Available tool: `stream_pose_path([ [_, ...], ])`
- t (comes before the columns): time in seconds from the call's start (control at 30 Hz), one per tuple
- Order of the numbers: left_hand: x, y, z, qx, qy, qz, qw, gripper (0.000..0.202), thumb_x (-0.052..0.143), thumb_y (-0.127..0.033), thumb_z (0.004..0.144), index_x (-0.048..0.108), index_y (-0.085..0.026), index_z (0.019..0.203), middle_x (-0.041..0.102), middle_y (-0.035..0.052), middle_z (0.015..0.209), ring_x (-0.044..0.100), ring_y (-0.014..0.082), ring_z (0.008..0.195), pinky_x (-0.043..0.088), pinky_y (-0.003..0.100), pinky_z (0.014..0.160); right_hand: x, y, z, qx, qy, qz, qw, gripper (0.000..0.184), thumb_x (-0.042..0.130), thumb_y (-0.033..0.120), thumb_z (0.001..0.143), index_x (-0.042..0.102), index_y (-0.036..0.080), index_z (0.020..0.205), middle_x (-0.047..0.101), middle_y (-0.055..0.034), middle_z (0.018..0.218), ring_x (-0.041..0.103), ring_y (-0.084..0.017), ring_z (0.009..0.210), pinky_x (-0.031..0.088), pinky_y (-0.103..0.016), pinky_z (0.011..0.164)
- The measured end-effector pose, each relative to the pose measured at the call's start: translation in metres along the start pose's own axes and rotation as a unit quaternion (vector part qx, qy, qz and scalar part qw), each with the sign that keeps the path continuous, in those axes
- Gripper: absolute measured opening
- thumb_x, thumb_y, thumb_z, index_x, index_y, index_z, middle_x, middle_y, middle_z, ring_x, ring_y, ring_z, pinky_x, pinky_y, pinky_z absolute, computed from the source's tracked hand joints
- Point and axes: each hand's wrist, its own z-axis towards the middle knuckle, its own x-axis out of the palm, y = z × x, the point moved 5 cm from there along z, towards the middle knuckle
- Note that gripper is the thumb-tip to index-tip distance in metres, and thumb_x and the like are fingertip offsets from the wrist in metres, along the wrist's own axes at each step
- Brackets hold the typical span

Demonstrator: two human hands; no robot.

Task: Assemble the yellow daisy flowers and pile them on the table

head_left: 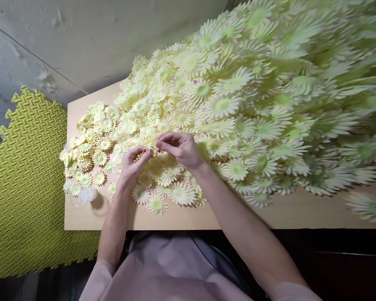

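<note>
My left hand is closed, thumb against fingers, around a small yellowish artificial flower that shows only in part. Just to its right, my right hand is in a pinch with the fingertips turned toward the left hand. What sits between those right fingertips is too small to make out. Both hands are over a wide heap of pale yellow-green artificial daisy heads, some with pinkish petal tips. Smaller flower heads with darker centres lie to the left of my left hand.
A clear container with whitish contents stands near the table's front left corner. The heap spreads far right along the wooden table. Yellow foam mats border the left side, and a worn wall rises behind.
</note>
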Motion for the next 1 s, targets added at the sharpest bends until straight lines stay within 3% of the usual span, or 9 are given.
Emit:
stream_pose_path([
  [0.17,0.004,-0.007,0.000,0.012,0.026,0.040,0.999,0.021,0.072,-0.040,0.078,0.070,-0.020,0.078,0.065,0.0022,0.079,0.057,0.0105,0.070,0.045,0.024,0.065,-0.005,-0.005,0.000,0.000,-0.079,-0.008,0.997,0.024,0.080,0.041,0.071,0.069,0.020,0.078,0.070,-0.0025,0.080,0.065,-0.014,0.070,0.057,-0.029,0.066],
  [0.3,0.004,-0.007,0.000,0.015,0.030,0.038,0.999,0.020,0.072,-0.040,0.078,0.070,-0.020,0.078,0.064,0.0024,0.078,0.056,0.0104,0.070,0.044,0.024,0.065,-0.010,-0.006,0.000,-0.014,-0.129,-0.021,0.991,0.024,0.078,0.042,0.074,0.066,0.022,0.080,0.068,-0.0018,0.077,0.065,-0.014,0.069,0.057,-0.030,0.066],
  [0.5,0.003,-0.001,0.002,0.005,0.031,0.000,1.000,0.016,0.074,-0.037,0.077,0.071,-0.021,0.078,0.063,0.0006,0.076,0.056,0.0081,0.067,0.045,0.023,0.063,-0.016,-0.006,-0.001,-0.072,-0.187,-0.088,0.976,0.015,0.071,0.038,0.082,0.064,0.025,0.084,0.066,-0.0014,0.080,0.064,-0.014,0.071,0.056,-0.030,0.063],
  [0.7,-0.006,0.006,0.003,-0.001,0.011,-0.096,0.995,0.019,0.080,-0.037,0.069,0.072,-0.021,0.074,0.065,-0.0009,0.074,0.057,0.0065,0.064,0.047,0.021,0.062,-0.038,0.001,-0.002,-0.119,-0.282,-0.095,0.947,0.013,0.065,0.034,0.086,0.059,0.025,0.093,0.063,-0.0026,0.089,0.063,-0.015,0.075,0.057,-0.032,0.066],
  [0.83,-0.012,0.006,0.008,0.028,-0.040,-0.046,0.998,0.019,0.079,-0.037,0.070,0.074,-0.020,0.075,0.068,0.0012,0.074,0.059,0.0079,0.065,0.047,0.022,0.062,-0.023,0.014,-0.001,-0.155,-0.211,-0.146,0.954,0.025,0.073,0.032,0.079,0.059,0.026,0.099,0.063,-0.0039,0.099,0.063,-0.017,0.086,0.057,-0.031,0.071],
  [1.0,-0.010,0.001,0.010,0.059,-0.046,0.036,0.997,0.013,0.077,-0.035,0.074,0.076,-0.022,0.077,0.072,0.0030,0.078,0.063,0.0107,0.070,0.050,0.026,0.068,0.008,0.015,-0.004,-0.165,-0.018,-0.159,0.973,0.019,0.075,0.035,0.077,0.068,0.023,0.090,0.069,-0.0032,0.090,0.064,-0.016,0.080,0.056,-0.032,0.066],
])
